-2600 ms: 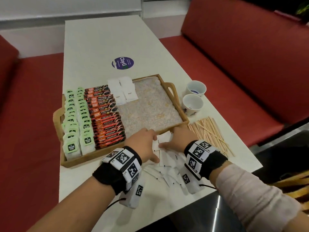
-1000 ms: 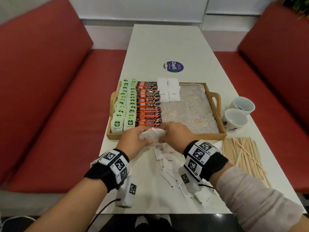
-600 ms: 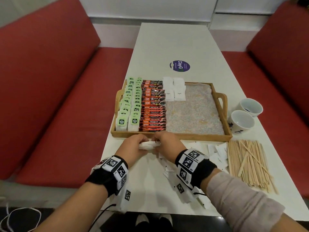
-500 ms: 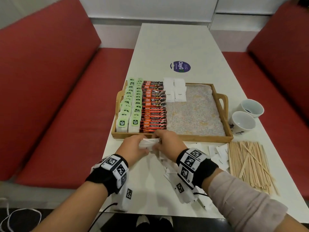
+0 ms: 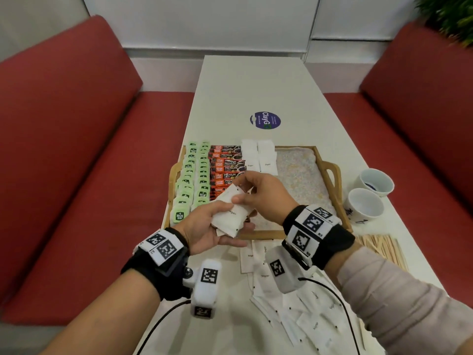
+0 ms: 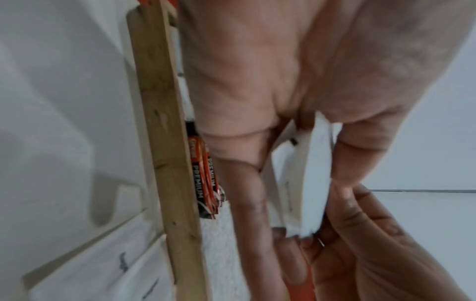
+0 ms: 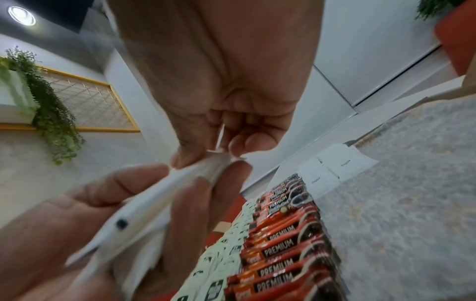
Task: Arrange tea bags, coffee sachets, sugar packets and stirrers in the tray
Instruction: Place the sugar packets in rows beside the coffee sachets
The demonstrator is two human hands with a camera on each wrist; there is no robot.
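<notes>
A small stack of white sugar packets (image 5: 231,213) lies in my left hand (image 5: 217,226), thumb on top and fingers curled beneath, just above the near rail of the wooden tray (image 5: 330,170). My right hand (image 5: 256,193) pinches the stack's far end (image 7: 216,160) between thumb and fingers. In the tray, green tea bags (image 5: 194,180) fill two left rows, red coffee sachets (image 5: 225,162) the row beside them, and white sugar packets (image 5: 259,157) sit at the far middle. Loose sugar packets (image 5: 294,303) lie on the table under my right wrist. Wooden stirrers (image 5: 384,249) lie right of it.
Two white cups (image 5: 368,198) stand right of the tray. A round blue sticker (image 5: 265,120) marks the white table (image 5: 256,80) beyond it. Red bench seats (image 5: 76,149) flank the table on both sides. The tray's right half shows only its speckled liner (image 5: 299,180).
Both hands have lifted the gathered sugar packets off the table, up and forward over the tray's near rail. The left palm has turned upward under the stack.
</notes>
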